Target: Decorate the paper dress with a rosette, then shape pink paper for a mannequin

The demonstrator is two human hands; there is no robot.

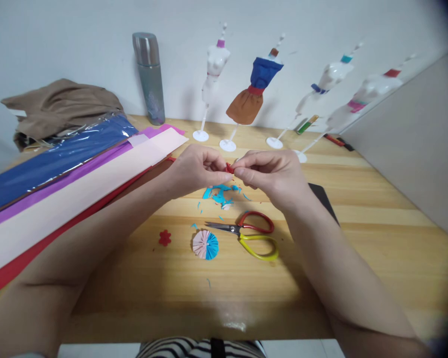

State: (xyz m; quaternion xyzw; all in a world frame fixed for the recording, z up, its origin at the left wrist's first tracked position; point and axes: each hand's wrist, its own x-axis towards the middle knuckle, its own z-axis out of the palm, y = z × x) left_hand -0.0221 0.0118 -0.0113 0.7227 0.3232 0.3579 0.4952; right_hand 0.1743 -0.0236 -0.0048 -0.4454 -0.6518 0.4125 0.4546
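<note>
My left hand (205, 166) and my right hand (267, 171) meet over the middle of the table, both closed in a pinch on a small piece of red paper (229, 168). Its shape is mostly covered by my fingertips. Beneath them lie scattered scraps of blue paper (221, 194). Closer to me, a pleated pink and blue paper rosette (205, 244) rests flat, with a small red paper flower (165, 237) to its left. Scissors (242, 229) with one red and one yellow handle lie right of the rosette, their blades pointing left.
Several white mini mannequins (213, 67) stand along the wall; one wears a blue and brown dress (259, 89). A flask (149, 79) stands left of them. Long paper sheets (97, 194) and brown cloth (67, 102) lie at left. A dark flat object (323, 199) sits behind my right forearm.
</note>
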